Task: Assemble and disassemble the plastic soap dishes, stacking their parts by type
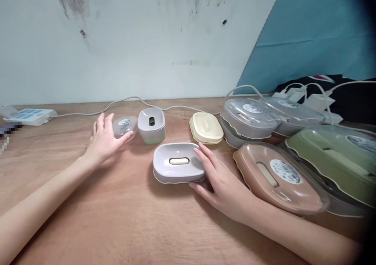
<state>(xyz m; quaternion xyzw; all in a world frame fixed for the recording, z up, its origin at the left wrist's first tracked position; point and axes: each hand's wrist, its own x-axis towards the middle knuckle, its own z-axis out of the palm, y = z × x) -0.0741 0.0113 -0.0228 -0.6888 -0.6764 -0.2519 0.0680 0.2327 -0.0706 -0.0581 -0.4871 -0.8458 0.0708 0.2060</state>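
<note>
My left hand (103, 138) reaches across the wooden table (123, 218) and its fingers curl round a small clear plastic lid (125, 127) with a round label. Just right of that lid stands a small pale lilac soap dish (151, 124) with a green base. My right hand (219, 178) rests against the right side of a wider pale lilac soap dish (178, 163) with a slot in its middle, thumb at its front edge and fingers on its rim.
A cream soap dish (206, 127) lies behind the wide one. Stacked grey (249, 118), brown (279, 178) and green (335, 159) dishes under clear lids crowd the right side. A white power strip (29, 116) and cable (129, 99) lie along the back wall.
</note>
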